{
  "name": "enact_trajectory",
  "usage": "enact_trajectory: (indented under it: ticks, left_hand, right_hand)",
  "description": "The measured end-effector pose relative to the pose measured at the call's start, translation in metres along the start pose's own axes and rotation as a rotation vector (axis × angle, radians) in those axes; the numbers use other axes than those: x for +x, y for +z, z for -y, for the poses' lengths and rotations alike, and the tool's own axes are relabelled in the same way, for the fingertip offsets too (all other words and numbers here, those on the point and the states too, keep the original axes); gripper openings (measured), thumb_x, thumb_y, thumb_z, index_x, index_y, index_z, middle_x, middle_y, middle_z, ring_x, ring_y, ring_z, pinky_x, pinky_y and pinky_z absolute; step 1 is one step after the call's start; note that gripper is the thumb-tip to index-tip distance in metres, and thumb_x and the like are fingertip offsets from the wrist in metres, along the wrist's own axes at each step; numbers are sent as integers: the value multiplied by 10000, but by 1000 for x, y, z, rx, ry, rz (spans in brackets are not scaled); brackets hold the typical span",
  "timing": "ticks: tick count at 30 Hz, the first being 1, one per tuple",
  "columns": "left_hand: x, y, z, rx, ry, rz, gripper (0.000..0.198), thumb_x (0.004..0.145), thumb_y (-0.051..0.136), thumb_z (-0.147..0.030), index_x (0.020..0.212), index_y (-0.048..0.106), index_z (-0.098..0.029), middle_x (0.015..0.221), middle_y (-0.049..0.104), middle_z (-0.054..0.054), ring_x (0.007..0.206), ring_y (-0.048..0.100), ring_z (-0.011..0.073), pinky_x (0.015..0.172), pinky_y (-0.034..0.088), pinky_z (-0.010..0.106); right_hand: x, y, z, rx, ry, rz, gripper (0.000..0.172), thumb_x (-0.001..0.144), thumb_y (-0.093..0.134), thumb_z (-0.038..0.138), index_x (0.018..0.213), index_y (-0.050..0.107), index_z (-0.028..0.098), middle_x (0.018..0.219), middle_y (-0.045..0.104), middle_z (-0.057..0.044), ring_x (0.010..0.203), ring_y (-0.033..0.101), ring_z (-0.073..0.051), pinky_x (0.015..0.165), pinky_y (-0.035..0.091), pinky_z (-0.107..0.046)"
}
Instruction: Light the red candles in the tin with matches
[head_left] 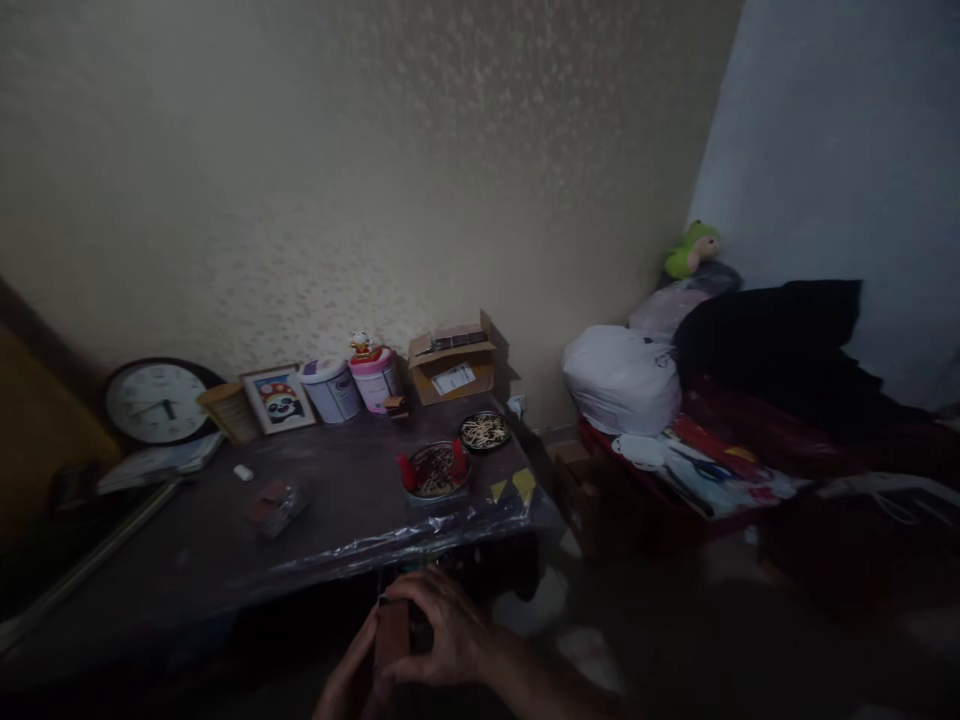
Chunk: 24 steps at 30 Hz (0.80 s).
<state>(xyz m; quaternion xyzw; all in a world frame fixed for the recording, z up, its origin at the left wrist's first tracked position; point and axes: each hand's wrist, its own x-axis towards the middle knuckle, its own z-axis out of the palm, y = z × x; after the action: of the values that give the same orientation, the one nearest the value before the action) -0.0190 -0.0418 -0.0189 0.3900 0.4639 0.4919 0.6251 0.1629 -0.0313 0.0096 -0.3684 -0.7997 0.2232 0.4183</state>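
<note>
In front of the table's near edge, both hands close around a reddish-brown matchbox (392,635). My left hand (349,672) grips its left side, partly cut off by the bottom of the view. From the right, my right hand (448,628) spans the box, fingers over the far end and thumb near the lower end. Dim light hides the box's contents, if any. Beyond the hands, a round tin (439,492) on the table holds dark-tipped matchsticks and red pieces standing at its sides. Behind it a dark round dish (484,446) carries pale sticks.
The table (352,500) has a shiny plastic edge. On it are a wall clock (159,402), a framed picture (279,400), two tubs (330,392), an open carton (452,376), yellow paper pieces (523,484) and a clear packet (279,508). A white bag (622,378) stands right.
</note>
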Motion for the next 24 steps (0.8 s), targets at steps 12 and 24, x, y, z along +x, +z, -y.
enact_trajectory:
  ticks: [12,24]
  left_hand:
    - [-7,51,-37,-378,-176,54,251,646,697,-304,882,722,-223,967,724,50,1042,587,279,864,475,348]
    - [6,50,-15,-398,-236,140,282,697,657,-287,952,696,-173,977,715,84,1065,573,300,938,426,419]
  right_hand:
    - [4,-20,8,55,-69,-51,620,620,721,237,1184,463,225,1154,560,-65,1088,502,-209,978,349,-377]
    - [-5,-37,14,-26,-13,-8,690,635,720,303,1249,421,209,1227,522,-72,1143,450,-202,984,353,-341]
